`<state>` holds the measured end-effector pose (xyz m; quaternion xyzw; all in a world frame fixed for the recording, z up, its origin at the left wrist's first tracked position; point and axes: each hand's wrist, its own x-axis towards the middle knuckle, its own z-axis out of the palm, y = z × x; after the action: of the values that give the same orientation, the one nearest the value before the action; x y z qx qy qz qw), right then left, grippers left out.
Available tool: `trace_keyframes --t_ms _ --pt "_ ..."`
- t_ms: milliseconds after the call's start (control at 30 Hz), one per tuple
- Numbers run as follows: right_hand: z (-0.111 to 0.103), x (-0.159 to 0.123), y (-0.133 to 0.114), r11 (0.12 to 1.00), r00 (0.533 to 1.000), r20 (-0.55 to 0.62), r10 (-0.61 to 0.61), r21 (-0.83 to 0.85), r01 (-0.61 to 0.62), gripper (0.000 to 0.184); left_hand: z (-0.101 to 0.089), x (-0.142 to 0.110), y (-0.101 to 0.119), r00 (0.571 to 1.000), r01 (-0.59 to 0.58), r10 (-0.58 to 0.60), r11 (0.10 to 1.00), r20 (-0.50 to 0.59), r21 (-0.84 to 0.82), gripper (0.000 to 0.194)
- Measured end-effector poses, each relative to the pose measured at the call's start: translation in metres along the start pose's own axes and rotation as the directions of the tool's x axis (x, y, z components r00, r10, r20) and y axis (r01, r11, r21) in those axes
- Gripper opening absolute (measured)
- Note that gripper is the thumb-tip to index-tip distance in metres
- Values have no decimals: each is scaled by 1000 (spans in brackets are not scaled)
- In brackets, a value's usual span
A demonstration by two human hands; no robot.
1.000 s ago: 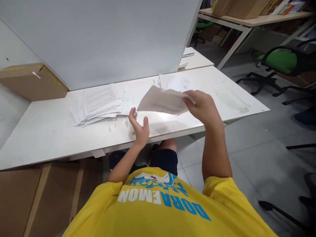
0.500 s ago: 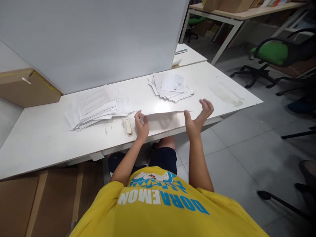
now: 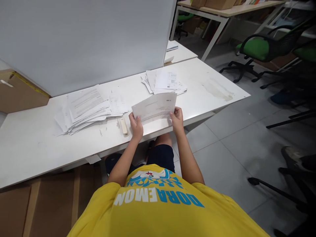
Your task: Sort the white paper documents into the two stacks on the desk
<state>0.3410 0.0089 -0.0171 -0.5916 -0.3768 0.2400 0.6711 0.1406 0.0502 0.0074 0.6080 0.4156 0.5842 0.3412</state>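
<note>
Presently, the left hand and right hand pinch printed paper between thumbs and fingers; the left pile and far pile lie uneven, what remains unclear.

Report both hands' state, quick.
Left hand: closed on the left edge of the printed paper.
Right hand: closed on the same paper's right edge, thumb on the near face.

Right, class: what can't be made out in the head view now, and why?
All in the head view:
Held paper: some print too small to read.
Left hand and right hand: some fingertips hidden behind that paper.
Left paper pile: lower sheets covered by upper ones.
Cardboard box: cut off by left edge.
</note>
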Motion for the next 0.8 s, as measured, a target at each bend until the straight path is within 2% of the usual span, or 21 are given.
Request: trace_keyframes --t_ms 100,233,400,500,567,633,700,800 --pt "0 -1 -4 1000 999 -44 15 21 -15 30 0 -3 -1 1000 -23 23 1000 -14 -4 48" --pt "-2 -1 -8 1000 998 -60 7 16 -6 33 -2 -5 -2 996 -48 51 998 -77 37 50" --pt "1 1 -12 990 993 -54 108 93 -103 35 1 -3 -3 993 -85 86 996 -80 10 45" --pt "-7 -3 -22 984 984 -67 163 77 -158 33 -3 -8 7 996 -70 70 998 -64 -4 38" --pt "-22 -13 -34 975 976 20 216 48 -216 35 -16 -19 22 999 -34 33 999 -15 -9 34" --pt "-42 -29 -46 955 938 191 290 15 -298 38 -41 -37 42 994 30 -29 999 102 -15 37" --pt "-63 -51 -55 922 863 342 373 -29 -387 42 -72 -59 61 961 113 -108 994 253 -6 49" --pt "-79 -85 -57 854 752 437 493 -78 -515 45 -113 -86 73 898 287 -285 957 336 46 55"
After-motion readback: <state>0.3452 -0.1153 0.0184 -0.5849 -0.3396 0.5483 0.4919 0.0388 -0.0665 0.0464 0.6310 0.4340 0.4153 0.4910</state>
